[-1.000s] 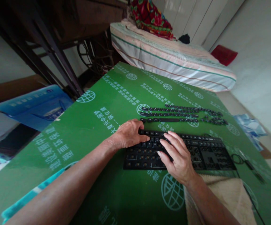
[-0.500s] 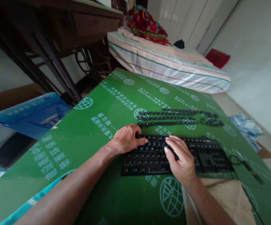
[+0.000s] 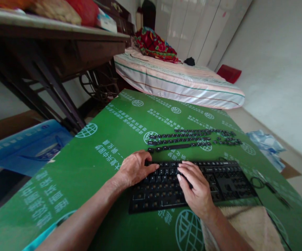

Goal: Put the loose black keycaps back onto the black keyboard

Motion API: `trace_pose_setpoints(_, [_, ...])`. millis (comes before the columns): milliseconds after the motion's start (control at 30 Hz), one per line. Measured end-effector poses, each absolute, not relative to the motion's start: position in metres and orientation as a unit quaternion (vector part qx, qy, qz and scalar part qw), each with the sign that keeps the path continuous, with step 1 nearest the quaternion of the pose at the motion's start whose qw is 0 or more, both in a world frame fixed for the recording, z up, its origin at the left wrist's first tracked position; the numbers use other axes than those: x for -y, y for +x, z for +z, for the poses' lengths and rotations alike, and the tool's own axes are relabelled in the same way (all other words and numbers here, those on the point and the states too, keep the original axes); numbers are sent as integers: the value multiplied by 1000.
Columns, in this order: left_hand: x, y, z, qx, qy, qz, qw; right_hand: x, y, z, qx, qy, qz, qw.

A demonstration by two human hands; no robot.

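Note:
A black keyboard (image 3: 153, 205) lies on the green table; its upper left rows carry keycaps, while the lower rows show bare switch sockets. My left hand (image 3: 135, 168) grips the keyboard's far left corner, with the thumb over the upper keys and the fingers curled at the back edge. Over the middle of the upper rows, my right hand (image 3: 196, 188) has thumb and fingertips brought together on a small dark keycap, largely hidden by the fingers. Behind the keyboard, loose black keycaps (image 3: 179, 147) lie in several rows, a long space bar among them.
A beige cloth (image 3: 247, 223) lies under my right forearm. Right of the keyboard are a looped black cable (image 3: 257, 182) and a thin dark tool (image 3: 281, 198). Beyond the green table (image 3: 109, 129) stand a bed (image 3: 177, 80) and, to the left, a wooden table (image 3: 98, 52).
The camera view has tilted up, so the table and keyboard appear lower and more of the room shows. Both hands keep nearly the same places on the keyboard.

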State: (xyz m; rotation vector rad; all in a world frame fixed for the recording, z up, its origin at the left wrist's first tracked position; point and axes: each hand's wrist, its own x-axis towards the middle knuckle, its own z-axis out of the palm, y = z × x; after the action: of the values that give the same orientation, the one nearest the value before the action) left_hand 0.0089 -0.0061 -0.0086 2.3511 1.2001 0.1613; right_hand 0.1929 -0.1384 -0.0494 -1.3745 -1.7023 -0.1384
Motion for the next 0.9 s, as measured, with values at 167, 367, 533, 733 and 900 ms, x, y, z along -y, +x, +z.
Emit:
trace_pose_setpoints(167, [5,9,-11,-441,861,65,245,139,193,-50,693,-553,-59,458])
trace_pose_setpoints(367, [5,10,-10,-443,860,62,247,138,193,-51,691,-554,-61,461])
trace_pose_setpoints(533, [5,11,-11,-448,856,62,249,139,193,-52,690,-556,-60,459])
trace_pose_setpoints(733, [5,10,-15,-446,858,66,247,138,191,-49,686,-554,-63,467])
trace_pose_setpoints(900, [4,10,-16,-443,859,63,248,139,192,-50,684,-555,-62,469])
